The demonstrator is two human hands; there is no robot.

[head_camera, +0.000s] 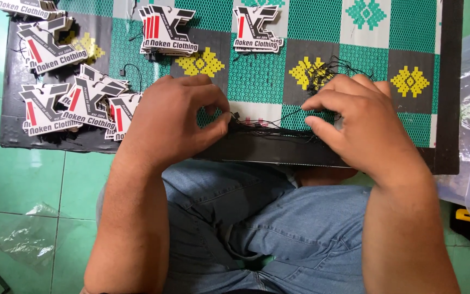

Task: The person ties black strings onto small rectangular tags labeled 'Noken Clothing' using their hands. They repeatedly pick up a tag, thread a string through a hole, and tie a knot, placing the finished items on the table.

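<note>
At the centre of the frame, the left hand (172,122) pinched one end of a thin black string (270,121) between thumb and curled fingers, while the right hand (354,122) held the other end in much the same closed pinch. The string ran low between them over a patterned board (257,76). A tangle of black strings (322,73) lay just above the right hand, possibly touching it. Cut-out hang tags (77,100) were piled at upper left.

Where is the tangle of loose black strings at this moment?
In the head view, the tangle of black strings lies on a yellow diamond of the patterned board, just above the right hand.
</note>
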